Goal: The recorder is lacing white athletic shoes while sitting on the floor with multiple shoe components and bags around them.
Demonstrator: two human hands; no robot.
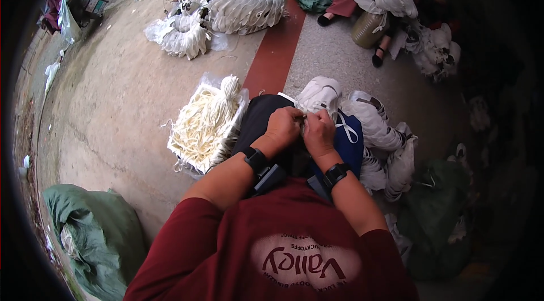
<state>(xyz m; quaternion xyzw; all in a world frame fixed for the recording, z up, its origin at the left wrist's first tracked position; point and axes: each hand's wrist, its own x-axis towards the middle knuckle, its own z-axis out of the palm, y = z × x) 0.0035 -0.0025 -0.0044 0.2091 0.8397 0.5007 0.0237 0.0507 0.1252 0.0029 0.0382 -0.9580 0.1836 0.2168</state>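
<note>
Closely together, the fingers of the left hand [283,123] and of the right hand [319,132] are bent inward, with the tips almost meeting above the lap. Something small and dark seems to be between them, but it is too shaded, so I cannot tell what they grasp, or how firmly.

Just beyond the fingers lies a white shoe [319,96], rounded in shape and with a smooth-looking surface. Beside the right hand, a thin white lace [347,129] makes a soft loop over a dark blue cloth [352,151]. Each wrist carries a black band.

To the left of the dark trousers [256,121], a heap of cream cords [205,125] lies tangled, stringy and loose, with clear plastic around it. To the right are more white shoes [369,122], packed in a bulky cluster.

Farther out, a wrinkled green sack [96,236] bulges on rough, stained concrete [116,97]. Ahead, a smooth reddish strip [277,43] crosses the floor near a curved row of pale shoes [247,6].
</note>
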